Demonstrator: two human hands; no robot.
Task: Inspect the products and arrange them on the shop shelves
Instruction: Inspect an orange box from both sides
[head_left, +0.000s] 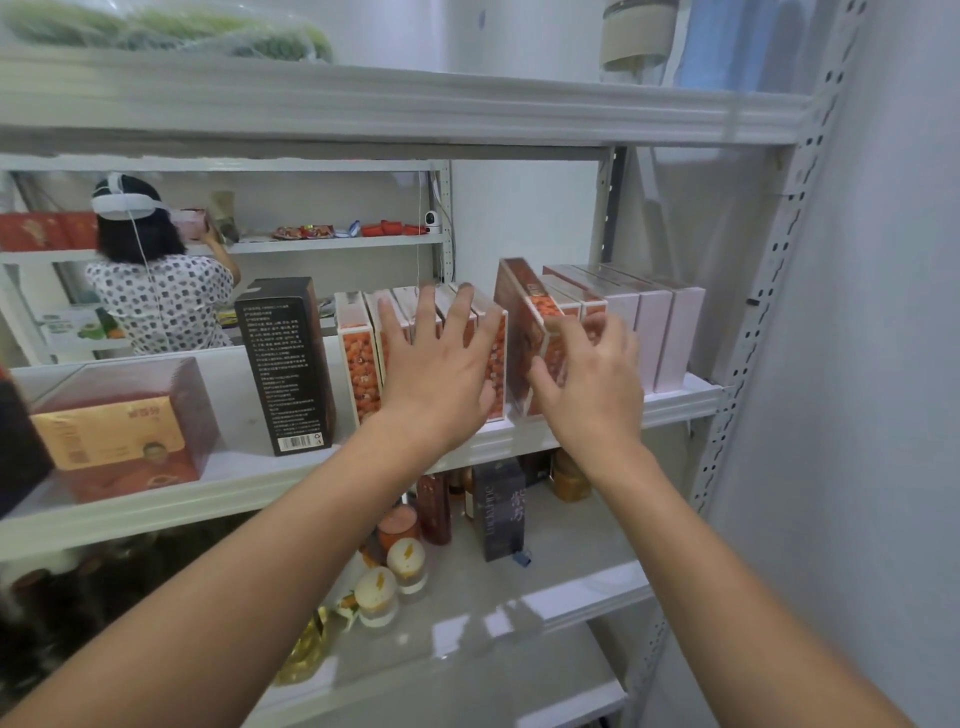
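A row of slim boxes with orange fruit print (358, 358) stands upright on the middle shelf (675, 400). My left hand (441, 358) lies flat with spread fingers against the fronts of several of these boxes. One box of the same kind (524, 312) leans tilted to the right of that group. My right hand (587, 374) touches its front edge with loosely bent fingers. Right of it stand more orange-print boxes and pale pink boxes (670, 332).
A tall black box (288, 364) and a red and yellow carton (124, 431) stand further left on the same shelf. The shelf below holds a dark box (498, 509), bottles and small jars (408, 564). Behind the shelf a person in a dotted shirt (156, 301) works at another rack.
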